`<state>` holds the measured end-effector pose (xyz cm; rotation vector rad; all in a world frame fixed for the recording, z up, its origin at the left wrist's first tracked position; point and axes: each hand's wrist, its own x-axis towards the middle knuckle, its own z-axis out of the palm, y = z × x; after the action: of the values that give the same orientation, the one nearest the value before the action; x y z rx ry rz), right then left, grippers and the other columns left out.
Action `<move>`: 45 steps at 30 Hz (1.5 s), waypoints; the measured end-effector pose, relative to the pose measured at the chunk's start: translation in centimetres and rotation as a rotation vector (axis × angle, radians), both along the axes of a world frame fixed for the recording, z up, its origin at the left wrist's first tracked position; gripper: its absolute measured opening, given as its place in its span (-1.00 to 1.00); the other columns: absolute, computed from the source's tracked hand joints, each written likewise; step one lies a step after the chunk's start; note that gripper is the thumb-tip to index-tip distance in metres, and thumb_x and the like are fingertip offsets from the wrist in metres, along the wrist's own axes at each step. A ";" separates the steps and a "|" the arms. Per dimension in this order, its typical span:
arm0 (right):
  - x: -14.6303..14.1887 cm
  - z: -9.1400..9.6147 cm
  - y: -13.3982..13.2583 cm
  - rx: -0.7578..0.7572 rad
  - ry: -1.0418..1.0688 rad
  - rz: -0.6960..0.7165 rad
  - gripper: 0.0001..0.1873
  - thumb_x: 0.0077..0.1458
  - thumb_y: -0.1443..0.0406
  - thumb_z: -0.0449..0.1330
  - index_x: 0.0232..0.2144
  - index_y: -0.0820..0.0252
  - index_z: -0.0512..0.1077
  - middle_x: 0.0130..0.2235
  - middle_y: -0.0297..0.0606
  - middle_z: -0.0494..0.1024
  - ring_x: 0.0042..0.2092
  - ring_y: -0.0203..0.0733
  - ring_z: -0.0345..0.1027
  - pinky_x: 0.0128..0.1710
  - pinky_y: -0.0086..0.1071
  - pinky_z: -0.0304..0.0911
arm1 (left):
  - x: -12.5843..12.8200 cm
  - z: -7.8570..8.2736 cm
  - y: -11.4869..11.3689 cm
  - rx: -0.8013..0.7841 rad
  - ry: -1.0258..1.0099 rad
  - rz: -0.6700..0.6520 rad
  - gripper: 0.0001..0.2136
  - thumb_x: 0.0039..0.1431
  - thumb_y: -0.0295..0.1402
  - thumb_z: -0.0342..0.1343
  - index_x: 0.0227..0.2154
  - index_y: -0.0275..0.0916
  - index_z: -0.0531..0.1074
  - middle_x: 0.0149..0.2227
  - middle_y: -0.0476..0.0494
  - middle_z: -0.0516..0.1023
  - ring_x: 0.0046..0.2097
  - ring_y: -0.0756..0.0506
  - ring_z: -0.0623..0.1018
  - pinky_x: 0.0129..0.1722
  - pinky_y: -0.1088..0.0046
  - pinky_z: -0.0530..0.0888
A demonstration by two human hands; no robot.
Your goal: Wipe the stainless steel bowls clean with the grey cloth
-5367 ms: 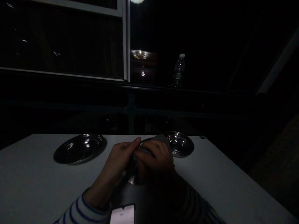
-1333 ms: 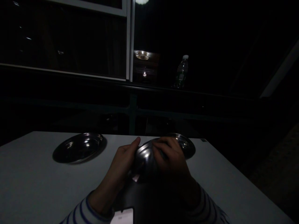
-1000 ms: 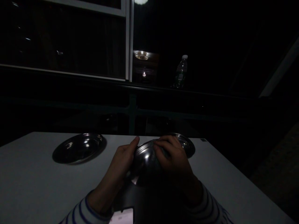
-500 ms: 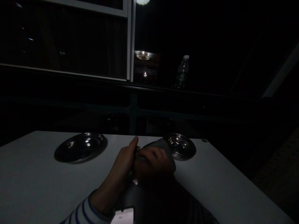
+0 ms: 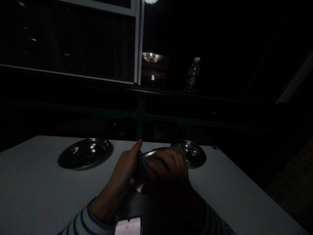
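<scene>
My left hand (image 5: 126, 166) is closed on the left edge of a shiny metal plate (image 5: 141, 165), its thumb pointing up along the rim. The plate is tilted above the table, and much of it hides behind my right hand and in deep shadow. My right hand (image 5: 168, 163) lies over the plate with bent fingers, pressing a dark grey cloth (image 5: 181, 150) against it. Most of the cloth is covered by the fingers.
On the white table (image 5: 44, 192), one metal plate (image 5: 84, 154) lies at the far left and another metal dish (image 5: 195, 155) at the far right. A lit phone (image 5: 128, 227) sits at the near edge. Beyond stand a plastic bottle (image 5: 193, 76) and a window frame (image 5: 138, 42).
My right hand and the cloth have shifted slightly right, and more of the held plate's rim and surface shows. My left hand has moved a little left and still grips the plate.
</scene>
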<state>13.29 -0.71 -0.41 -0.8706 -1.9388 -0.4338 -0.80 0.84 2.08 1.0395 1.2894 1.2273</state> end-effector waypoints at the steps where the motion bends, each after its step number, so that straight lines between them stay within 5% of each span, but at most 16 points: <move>1: 0.1 0.0 0.0 -0.018 0.002 0.007 -0.82 0.08 0.31 0.05 -0.27 0.13 0.43 -0.23 -0.25 0.44 -0.17 -0.15 0.22 -0.18 -0.22 0.14 | 0.0 0.1 -0.1 -0.003 -0.003 0.002 -0.55 -0.23 0.08 0.07 -0.79 -0.25 0.22 -0.76 0.05 0.23 -0.66 0.04 0.24 -0.64 0.50 0.15; 5: 1.3 0.6 0.6 -0.148 0.141 -0.023 -0.81 0.07 0.36 0.05 -0.27 0.21 0.42 -0.25 -0.20 0.40 -0.18 -0.19 0.23 -0.18 -0.27 0.18 | 0.4 0.5 -0.5 -0.007 -0.009 0.009 -0.57 -0.22 0.00 0.12 -0.82 -0.25 0.20 -0.80 0.08 0.18 -0.71 0.06 0.19 -0.69 0.53 0.10; 12: 0.4 0.2 0.4 -0.112 0.077 -0.009 -0.81 0.05 0.34 0.08 -0.27 0.13 0.44 -0.25 -0.26 0.42 -0.20 -0.18 0.21 -0.17 -0.23 0.16 | 0.5 0.2 -0.4 -0.011 -0.014 -0.083 -0.59 -0.20 -0.02 0.12 -0.79 -0.28 0.26 -0.79 0.06 0.23 -0.70 0.07 0.22 -0.67 0.55 0.14; 29: 1.4 0.3 1.1 -0.170 0.209 -0.021 -0.81 0.06 0.36 0.06 -0.27 0.23 0.44 -0.26 -0.20 0.41 -0.20 -0.21 0.25 -0.19 -0.29 0.21 | 0.3 0.3 -0.3 0.027 0.006 -0.009 -0.60 -0.15 -0.02 0.08 -0.78 -0.27 0.26 -0.78 0.04 0.26 -0.69 0.05 0.26 -0.68 0.54 0.16; 35: 0.2 -0.1 0.5 -0.070 -0.057 0.045 -0.82 0.05 0.31 0.10 -0.26 0.09 0.44 -0.22 -0.29 0.45 -0.17 -0.19 0.22 -0.20 -0.26 0.15 | 0.8 0.1 -0.5 0.019 0.047 -0.032 -0.59 -0.12 -0.03 0.06 -0.80 -0.25 0.23 -0.80 0.06 0.21 -0.71 0.06 0.21 -0.70 0.54 0.10; 41: 1.3 0.5 0.8 -0.103 0.113 0.020 -0.82 0.04 0.38 0.08 -0.28 0.21 0.44 -0.28 -0.22 0.43 -0.20 -0.21 0.24 -0.21 -0.30 0.21 | 0.4 0.7 -0.6 0.023 0.019 -0.002 -0.57 -0.18 0.00 0.09 -0.84 -0.24 0.18 -0.80 0.09 0.16 -0.71 0.07 0.17 -0.69 0.53 0.13; 45: 0.2 0.0 0.1 -0.023 -0.122 0.068 -0.84 0.05 0.29 0.11 -0.28 0.08 0.43 -0.21 -0.31 0.46 -0.16 -0.16 0.23 -0.22 -0.24 0.16 | 0.3 0.3 -0.4 0.034 0.054 -0.019 -0.56 -0.17 0.03 0.07 -0.81 -0.25 0.23 -0.78 0.06 0.22 -0.67 0.05 0.23 -0.66 0.53 0.16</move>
<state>13.52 -0.58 -0.40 -0.8064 -2.0824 -0.4342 -0.46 0.39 2.39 1.1132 1.3012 1.2182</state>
